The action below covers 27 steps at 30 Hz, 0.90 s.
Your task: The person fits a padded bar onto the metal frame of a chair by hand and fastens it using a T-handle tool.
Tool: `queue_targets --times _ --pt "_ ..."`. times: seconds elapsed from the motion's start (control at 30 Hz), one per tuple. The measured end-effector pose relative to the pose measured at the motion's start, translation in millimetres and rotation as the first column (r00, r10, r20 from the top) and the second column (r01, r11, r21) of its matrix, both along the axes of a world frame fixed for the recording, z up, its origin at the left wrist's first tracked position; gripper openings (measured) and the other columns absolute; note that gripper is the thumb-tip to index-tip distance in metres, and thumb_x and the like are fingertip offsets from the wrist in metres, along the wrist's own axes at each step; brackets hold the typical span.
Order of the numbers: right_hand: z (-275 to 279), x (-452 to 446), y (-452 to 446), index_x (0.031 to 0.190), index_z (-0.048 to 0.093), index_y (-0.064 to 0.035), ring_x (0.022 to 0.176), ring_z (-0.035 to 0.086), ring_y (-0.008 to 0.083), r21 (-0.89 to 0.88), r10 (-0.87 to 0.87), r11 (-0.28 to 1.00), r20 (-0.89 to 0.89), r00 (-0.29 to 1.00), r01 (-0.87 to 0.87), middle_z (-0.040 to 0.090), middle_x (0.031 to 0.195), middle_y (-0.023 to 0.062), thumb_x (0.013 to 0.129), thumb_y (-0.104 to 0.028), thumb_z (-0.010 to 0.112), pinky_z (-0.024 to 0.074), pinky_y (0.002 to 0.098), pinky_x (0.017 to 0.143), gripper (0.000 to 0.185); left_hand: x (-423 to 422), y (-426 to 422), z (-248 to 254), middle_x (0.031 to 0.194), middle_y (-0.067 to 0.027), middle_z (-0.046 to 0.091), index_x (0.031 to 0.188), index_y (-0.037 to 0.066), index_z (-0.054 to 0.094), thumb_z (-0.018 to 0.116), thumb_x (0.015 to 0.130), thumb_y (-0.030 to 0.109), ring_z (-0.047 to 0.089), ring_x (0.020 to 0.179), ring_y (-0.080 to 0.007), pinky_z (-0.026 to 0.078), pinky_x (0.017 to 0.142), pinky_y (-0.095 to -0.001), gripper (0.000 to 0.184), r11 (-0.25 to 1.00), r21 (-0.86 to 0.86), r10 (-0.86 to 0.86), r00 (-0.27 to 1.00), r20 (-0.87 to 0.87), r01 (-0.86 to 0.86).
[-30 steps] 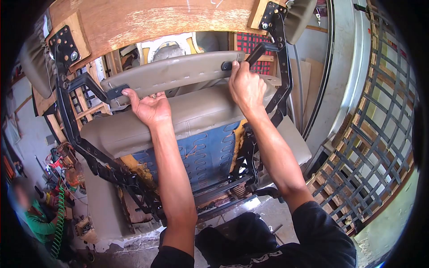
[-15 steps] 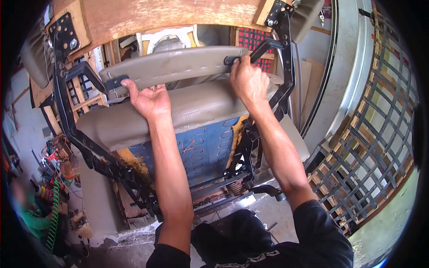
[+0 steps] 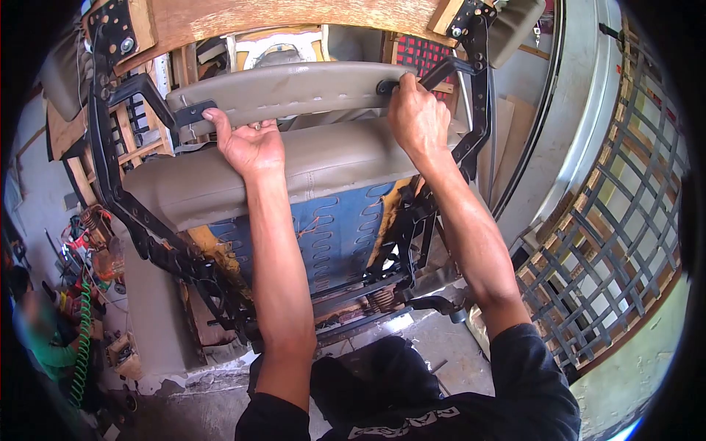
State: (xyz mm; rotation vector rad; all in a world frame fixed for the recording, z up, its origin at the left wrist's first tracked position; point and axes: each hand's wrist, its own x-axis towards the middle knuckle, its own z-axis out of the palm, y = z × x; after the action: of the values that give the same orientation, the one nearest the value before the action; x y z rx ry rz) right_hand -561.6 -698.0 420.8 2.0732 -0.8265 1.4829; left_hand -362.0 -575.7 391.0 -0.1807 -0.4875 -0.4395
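Note:
A taupe upholstered panel (image 3: 294,94), long and slightly curved with a row of staples, spans the black metal recliner frame (image 3: 101,151). My left hand (image 3: 251,151) is palm up under its left part, fingers curled beneath the edge and thumb against the black bracket (image 3: 193,114). Closed over the panel's right end is my right hand (image 3: 421,121), beside a second dark bracket (image 3: 385,87); its fingertips are hidden. Below the panel lies a padded taupe seat (image 3: 331,158), its blue underside (image 3: 316,235) fitted with zigzag springs.
A wooden board (image 3: 294,22) crosses the top of the frame. To the right leans a wooden frame with woven webbing (image 3: 625,213). At lower left, a person in green (image 3: 51,345) is near a coiled green hose (image 3: 82,345) and scattered tools.
The panel and both hands have risen slightly in view, the right hand also shifting a little rightward. Both hands keep their hold on the panel.

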Motion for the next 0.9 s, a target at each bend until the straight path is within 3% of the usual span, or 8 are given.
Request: queue_targets --times 0.3,0.43,0.5,0.53,0.6,0.73,0.8,0.9 --pt "10 -4 10 0.088 0.058 0.0008 0.070 0.069 0.0447 0.180 -0.075 0.980 -0.075 0.994 0.087 0.067 0.073 0.0275 0.092 -0.017 0.050 0.0564 0.0516 0.064 0.020 3 -2 -1 0.139 -0.0028 0.049 0.135 0.017 0.052 0.074 0.083 0.051 0.042 0.130 -0.0205 0.030 0.110 -0.0413 0.066 1.000 -0.023 -0.001 1.000 0.009 0.001" --pt "6 -8 7 0.086 0.060 0.0003 0.072 0.069 0.0447 0.111 -0.071 0.991 -0.075 0.995 0.079 0.067 0.074 0.0278 0.094 -0.020 0.048 0.0568 0.0510 0.065 0.025 0 -1 1 0.140 -0.0033 0.048 0.136 0.017 0.051 0.074 0.083 0.051 0.041 0.131 -0.0211 0.029 0.112 -0.0417 0.067 1.000 -0.011 -0.029 0.999 -0.016 0.029" --pt "7 -4 0 0.088 0.059 0.0012 0.071 0.069 0.0448 -0.020 -0.009 1.000 -0.066 0.998 0.008 0.067 0.074 0.0274 0.091 -0.017 0.051 0.0568 0.0510 0.064 0.020 -4 2 3 0.116 0.0017 0.061 0.122 0.019 0.060 0.073 0.082 0.053 0.050 0.095 -0.0149 0.032 0.070 -0.0298 0.054 1.000 0.006 -0.021 0.999 -0.039 0.021" --pt "8 -4 0 0.088 0.059 0.0012 0.071 0.069 0.0448 -0.021 -0.005 1.000 -0.066 0.998 0.004 0.067 0.074 0.0274 0.091 -0.017 0.051 0.0568 0.0510 0.064 0.020 -2 2 3 0.116 0.0017 0.061 0.122 0.019 0.060 0.073 0.082 0.053 0.050 0.095 -0.0149 0.032 0.070 -0.0298 0.054 1.000 0.005 -0.017 0.999 -0.039 0.017" --pt "11 -6 5 0.093 0.055 0.0015 0.069 0.069 0.0443 0.138 -0.042 0.989 -0.103 0.994 0.057 0.068 0.074 0.0260 0.086 -0.010 0.055 0.0564 0.0517 0.062 0.014 0 1 0 0.141 -0.0035 0.047 0.136 0.017 0.051 0.074 0.082 0.051 0.041 0.131 -0.0211 0.028 0.112 -0.0429 0.068 1.000 -0.003 -0.022 1.000 -0.001 0.022" --pt "12 -9 17 0.093 0.056 0.0013 0.068 0.069 0.0439 0.163 -0.082 0.982 -0.109 0.991 0.099 0.067 0.073 0.0255 0.087 -0.012 0.055 0.0560 0.0523 0.062 0.014 4 -1 -2 0.141 -0.0031 0.047 0.136 0.016 0.052 0.075 0.082 0.051 0.040 0.131 -0.0210 0.027 0.112 -0.0430 0.069 1.000 -0.019 -0.025 1.000 0.006 0.025" --pt "8 -9 6 0.091 0.058 0.0001 0.067 0.069 0.0441 0.042 -0.063 0.997 -0.125 0.990 0.068 0.067 0.072 0.0260 0.095 -0.021 0.052 0.0558 0.0523 0.062 0.022 4 -2 -2 0.141 -0.0025 0.048 0.136 0.017 0.052 0.074 0.082 0.052 0.040 0.131 -0.0209 0.027 0.112 -0.0428 0.068 0.999 -0.020 -0.027 1.000 0.008 0.027" --pt "9 -7 0 0.092 0.057 -0.0003 0.067 0.069 0.0437 0.024 -0.015 1.000 -0.113 0.994 0.018 0.067 0.072 0.0263 0.094 -0.021 0.053 0.0558 0.0517 0.060 0.021 4 -2 -2 0.139 -0.0018 0.049 0.134 0.017 0.053 0.074 0.082 0.052 0.041 0.130 -0.0207 0.028 0.111 -0.0427 0.066 1.000 -0.012 -0.025 1.000 0.004 0.025"
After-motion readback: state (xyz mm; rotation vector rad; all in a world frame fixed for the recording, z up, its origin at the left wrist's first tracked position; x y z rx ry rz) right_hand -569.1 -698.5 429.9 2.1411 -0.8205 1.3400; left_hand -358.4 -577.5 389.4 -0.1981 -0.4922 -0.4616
